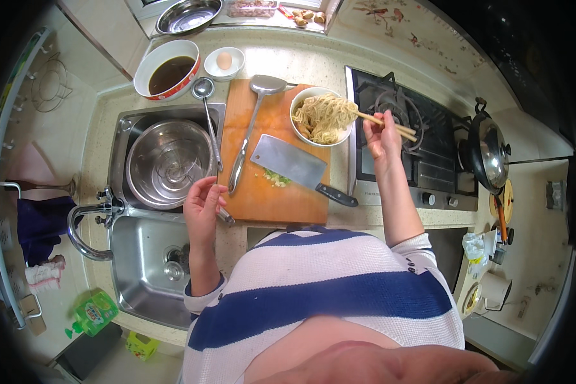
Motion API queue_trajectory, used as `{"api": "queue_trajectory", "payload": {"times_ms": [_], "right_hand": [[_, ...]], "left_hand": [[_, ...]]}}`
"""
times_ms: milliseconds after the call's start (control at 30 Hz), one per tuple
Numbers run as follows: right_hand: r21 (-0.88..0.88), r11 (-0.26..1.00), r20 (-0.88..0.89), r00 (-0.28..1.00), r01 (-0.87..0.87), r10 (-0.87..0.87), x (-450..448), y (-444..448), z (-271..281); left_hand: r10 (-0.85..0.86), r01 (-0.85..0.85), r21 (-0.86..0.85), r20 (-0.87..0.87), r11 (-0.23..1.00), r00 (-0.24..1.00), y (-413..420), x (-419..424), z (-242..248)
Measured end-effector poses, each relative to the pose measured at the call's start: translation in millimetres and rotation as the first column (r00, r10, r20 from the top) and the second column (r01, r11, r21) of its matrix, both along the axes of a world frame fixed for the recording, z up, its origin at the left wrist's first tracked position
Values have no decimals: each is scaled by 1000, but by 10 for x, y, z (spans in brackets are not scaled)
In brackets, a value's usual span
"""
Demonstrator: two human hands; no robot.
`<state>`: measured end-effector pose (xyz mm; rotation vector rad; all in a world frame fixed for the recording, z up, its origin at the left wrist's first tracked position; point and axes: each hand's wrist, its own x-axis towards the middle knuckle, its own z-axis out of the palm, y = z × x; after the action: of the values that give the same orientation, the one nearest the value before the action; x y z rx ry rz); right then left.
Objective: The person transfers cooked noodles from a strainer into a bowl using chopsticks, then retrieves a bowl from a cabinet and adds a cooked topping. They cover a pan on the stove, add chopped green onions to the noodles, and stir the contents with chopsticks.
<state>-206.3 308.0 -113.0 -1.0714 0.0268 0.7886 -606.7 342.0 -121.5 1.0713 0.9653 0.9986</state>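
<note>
My right hand [384, 137] grips a pair of wooden chopsticks [365, 116] at the right of a white bowl [298, 133]. Their tips hold a raised clump of noodles [329, 111] over the bowl, and more noodles lie inside. My left hand [204, 204], fingers loosely curled and apart, is over the handle of a metal ladle [211, 126]. It hides part of that handle; whether it touches is unclear. On the wooden cutting board [288, 206] lie a cleaver [290, 162], a metal spatula [267, 85] and chopped scallion [276, 178].
Left is a double sink [139, 269] with a steel pot [134, 163] and faucet [84, 240]. Behind stand a bowl of dark liquid [170, 77] and a dish with an egg [224, 61]. A gas stove [393, 158] and lidded wok [489, 151] are at right.
</note>
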Motion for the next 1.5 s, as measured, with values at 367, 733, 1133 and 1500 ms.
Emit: {"api": "queue_trajectory", "payload": {"times_ms": [367, 733, 1133, 1500], "right_hand": [[-314, 912, 699, 586, -264, 410, -533, 104, 237], [-318, 948, 860, 423, 12, 283, 140, 129, 356], [-200, 961, 484, 833, -191, 266, 33, 78, 18], [-431, 840, 799, 292, -330, 525, -396, -377, 616]], "left_hand": [[-15, 15, 2, -35, 1000, 999, 60, -68, -26], [-9, 7, -20, -88, 1000, 996, 33, -94, 14], [-35, 34, -15, -109, 999, 993, 0, -47, 30], [-60, 58, -22, -113, 998, 992, 20, 13, -15]]}}
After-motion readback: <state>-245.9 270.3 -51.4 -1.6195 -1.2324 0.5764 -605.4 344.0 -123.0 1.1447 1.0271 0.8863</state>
